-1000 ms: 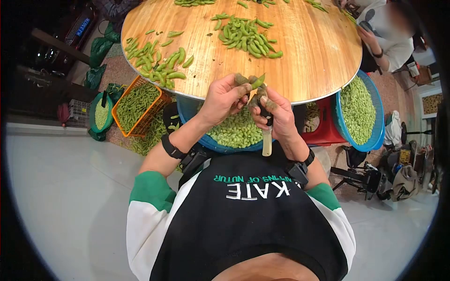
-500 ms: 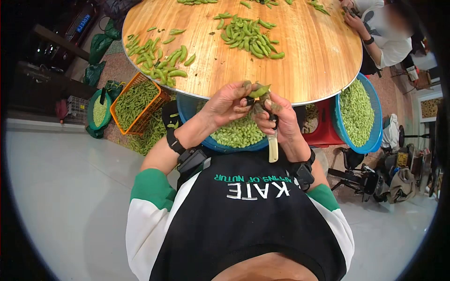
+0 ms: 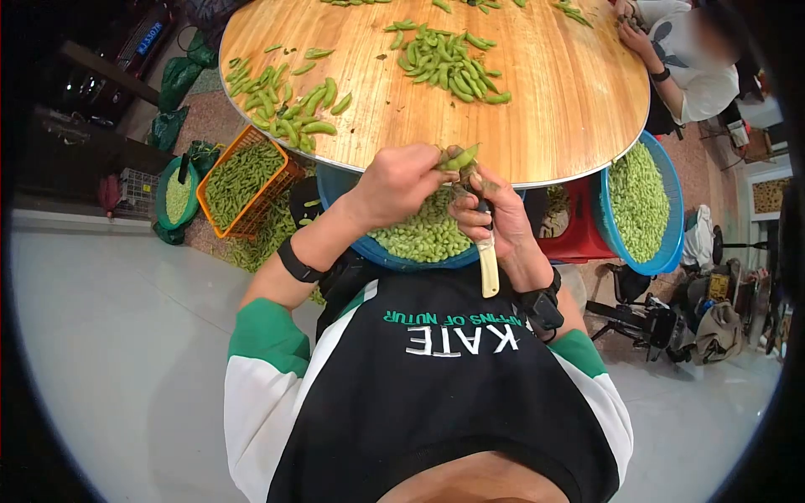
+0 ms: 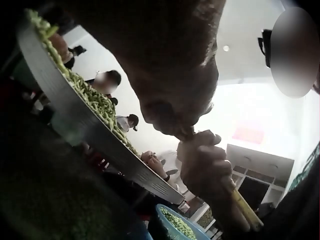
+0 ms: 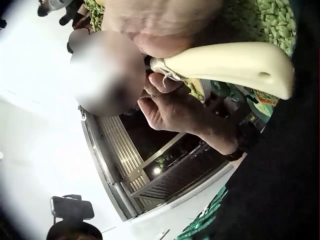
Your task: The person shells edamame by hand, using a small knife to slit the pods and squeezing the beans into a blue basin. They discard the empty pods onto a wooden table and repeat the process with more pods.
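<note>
Clearly, right fingers (image 3: 475,220) grip a cream handle (image 3: 488,272), left fingers (image 3: 429,158) seemingly a pod (image 3: 464,158), beyond sweatshirt lettering (image 3: 454,342) "KATE".

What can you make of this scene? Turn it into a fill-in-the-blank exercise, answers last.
The hand with the pale handle sticking out of it is the person's ____ one. The pod at the fingertips is coloured ____. As the person faces the table, the orange basket is on the ____ side. The tub of shelled beans opposite it is coloured ____.
Missing words: right; green; left; blue.
</note>
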A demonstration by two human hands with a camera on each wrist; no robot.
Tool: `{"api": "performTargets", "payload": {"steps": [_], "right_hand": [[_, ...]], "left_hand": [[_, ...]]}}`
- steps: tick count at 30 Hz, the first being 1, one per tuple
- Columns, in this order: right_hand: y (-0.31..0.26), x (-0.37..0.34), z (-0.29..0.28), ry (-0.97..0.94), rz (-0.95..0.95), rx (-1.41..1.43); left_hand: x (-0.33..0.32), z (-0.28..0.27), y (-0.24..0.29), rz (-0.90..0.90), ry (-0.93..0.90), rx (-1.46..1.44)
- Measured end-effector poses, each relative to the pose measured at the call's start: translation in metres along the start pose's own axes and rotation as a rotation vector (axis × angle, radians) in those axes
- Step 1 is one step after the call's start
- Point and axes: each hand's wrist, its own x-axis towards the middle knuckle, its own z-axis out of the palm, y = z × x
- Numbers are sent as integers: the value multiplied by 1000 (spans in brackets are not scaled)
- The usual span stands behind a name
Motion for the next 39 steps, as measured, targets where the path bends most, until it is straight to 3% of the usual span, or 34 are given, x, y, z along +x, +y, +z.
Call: {"api": "performTargets", "payload": {"steps": [2, 3, 5, 6, 8, 10, 13, 14, 15, 16, 17, 18, 20, 22, 25, 29, 34, 36, 37, 39], "right_hand": [[1, 0, 2, -13, -11, 1], [1, 0, 3, -25, -23, 3], [-1, -1, 9, -37, -23, -20], [-2, -1, 11, -48, -26, -40], [-1, 0, 4, -60, -50, -45], [-1, 0, -3, -73, -69, -52], [-2, 2, -7, 30, -163, -298], [-2, 3, -7, 125, -255, -565], [-1, 3, -7, 224, -346, -829], [1, 5, -5, 226, -345, -827], [3, 9, -3, 290, -630, -1180], [4, 12, -2, 348, -923, -1528], [2, 17, -8, 357, -991, -1587], [1, 13, 0, 401, -998, -1876], [-2, 14, 1, 275, -1090, -1918], [-2, 15, -1, 253, -1078, -1937], [-12, 17, -8, 307, -935, -1852], [-17, 16, -8, 335, -950, -1896], [-18, 14, -5, 390, -858, -1727], [-19, 8, -1, 432, -679, -1470]], "left_hand": [[3, 0, 1, -174, 27, -346], [3, 0, 1, -175, 29, -345], [1, -1, 2, -458, -62, -686], [2, -1, 3, -458, -60, -685], [2, -2, 8, -694, -41, -966], [1, 2, 9, -732, -37, -983], [-1, 5, 11, -828, -42, -1017], [0, 6, 11, -890, -59, -1037], [-2, 12, 10, -888, -61, -1038], [-6, 19, 7, -765, -50, -830], [-10, 24, 7, -643, -39, -624], [-11, 24, 8, -647, -40, -623], [-9, 24, 10, -454, 20, -279], [-8, 24, 13, -400, 15, -238], [-8, 22, 19, -343, 3, -206], [-12, 26, 19, -320, -22, -220], [-22, 30, 26, -265, -53, -202], [-19, 26, 19, -591, -130, -366], [-17, 23, 18, -591, -128, -367], [-15, 14, 18, -847, -88, -591]]}}
